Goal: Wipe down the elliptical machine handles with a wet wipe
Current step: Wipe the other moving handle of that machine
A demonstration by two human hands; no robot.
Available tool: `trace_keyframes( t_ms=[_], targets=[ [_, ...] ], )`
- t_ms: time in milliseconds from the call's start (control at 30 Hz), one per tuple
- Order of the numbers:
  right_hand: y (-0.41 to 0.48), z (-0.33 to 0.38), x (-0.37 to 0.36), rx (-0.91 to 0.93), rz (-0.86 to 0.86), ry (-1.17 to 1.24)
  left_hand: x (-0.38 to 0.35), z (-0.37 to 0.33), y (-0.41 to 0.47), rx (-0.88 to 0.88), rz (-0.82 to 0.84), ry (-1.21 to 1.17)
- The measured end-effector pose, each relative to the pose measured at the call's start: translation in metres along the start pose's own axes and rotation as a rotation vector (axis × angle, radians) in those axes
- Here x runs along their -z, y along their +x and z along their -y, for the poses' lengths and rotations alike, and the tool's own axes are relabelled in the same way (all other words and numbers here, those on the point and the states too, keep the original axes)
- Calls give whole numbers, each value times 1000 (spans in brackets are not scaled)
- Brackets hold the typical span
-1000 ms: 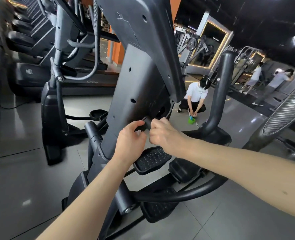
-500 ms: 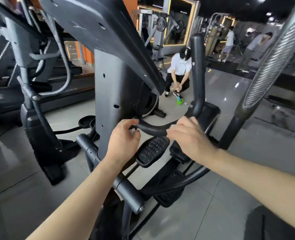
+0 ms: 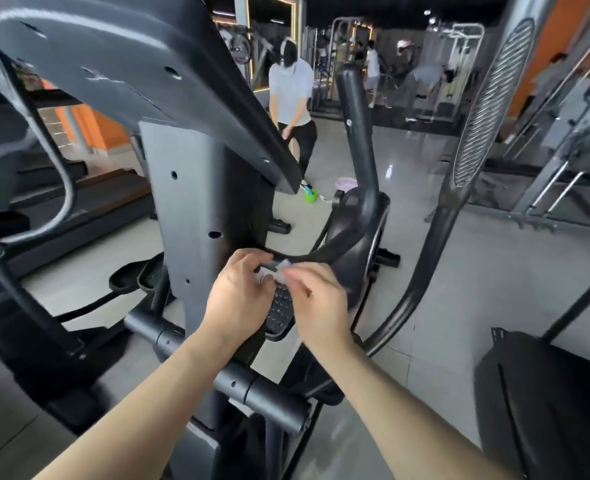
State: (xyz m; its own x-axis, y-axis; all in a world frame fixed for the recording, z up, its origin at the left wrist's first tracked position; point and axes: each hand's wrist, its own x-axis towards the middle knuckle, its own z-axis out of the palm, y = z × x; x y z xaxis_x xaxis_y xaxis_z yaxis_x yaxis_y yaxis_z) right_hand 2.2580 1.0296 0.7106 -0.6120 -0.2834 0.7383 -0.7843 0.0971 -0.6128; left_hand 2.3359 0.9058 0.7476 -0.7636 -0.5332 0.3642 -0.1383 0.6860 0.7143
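A small white wet wipe [image 3: 275, 271] sits between my two hands, just below the curved black fixed handle [image 3: 352, 216] of the elliptical. My left hand [image 3: 239, 296] pinches the wipe at its left side, fingers curled. My right hand [image 3: 316, 299] is blurred and pinches the wipe's right side. The handle rises to an upright grip [image 3: 354, 109]. A long moving handle with a ribbed grey grip [image 3: 491, 109] stands to the right. Neither hand touches a handle.
The grey console column [image 3: 196, 216] and the console's underside [image 3: 130, 64] fill the left. A foot pedal [image 3: 279, 311] lies under my hands. A person in a white shirt [image 3: 291, 88] stands beyond, near a green container [image 3: 310, 196]. Other gym machines surround.
Both hands have come off the fixed handle and now meet below it, holding the wipe. The view has tilted up and the person beyond went from crouching to standing.
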Motion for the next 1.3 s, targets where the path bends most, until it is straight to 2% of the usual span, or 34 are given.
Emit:
trace_keyframes(
  t_ms=[67, 133, 200, 267, 333, 400, 500, 567, 700, 867, 1033, 1167, 1300],
  targets=[
    [11, -9, 13, -22, -167, -18, 1, 4, 1, 8, 12, -29],
    [22, -19, 27, -178, -346, -48, 2, 7, 1, 9, 23, -43],
    [21, -18, 22, -293, -379, -47, 4, 8, 1, 6, 30, -63],
    [9, -12, 5, -220, -284, -75, 5, 8, 2, 0, 36, -73],
    [-1, -2, -7, -113, -93, -41, 7, 10, 4, -2, 29, -79],
    [-1, 9, -9, -110, 58, -9, 8, 12, 5, 6, 26, -96],
    [12, 21, 1, -266, 28, 55, 11, 14, 5, 8, 20, -127],
    [26, 21, 10, -296, 12, -8, 12, 14, 5, 16, 17, -137],
    [53, 9, 28, -159, 84, -285, 12, 15, 4, 13, 22, -140],
    [51, 7, 33, 71, 337, -474, 10, 15, 4, 15, 12, -137],
    [68, 13, 22, 222, 345, -377, 5, 14, 3, 29, -18, -140],
    [76, 15, 3, 397, 585, -313, 1, 10, 3, 51, -65, -135],
    [79, 0, 14, 442, 645, -292, -3, 6, 3, 68, -73, -120]
  ],
)
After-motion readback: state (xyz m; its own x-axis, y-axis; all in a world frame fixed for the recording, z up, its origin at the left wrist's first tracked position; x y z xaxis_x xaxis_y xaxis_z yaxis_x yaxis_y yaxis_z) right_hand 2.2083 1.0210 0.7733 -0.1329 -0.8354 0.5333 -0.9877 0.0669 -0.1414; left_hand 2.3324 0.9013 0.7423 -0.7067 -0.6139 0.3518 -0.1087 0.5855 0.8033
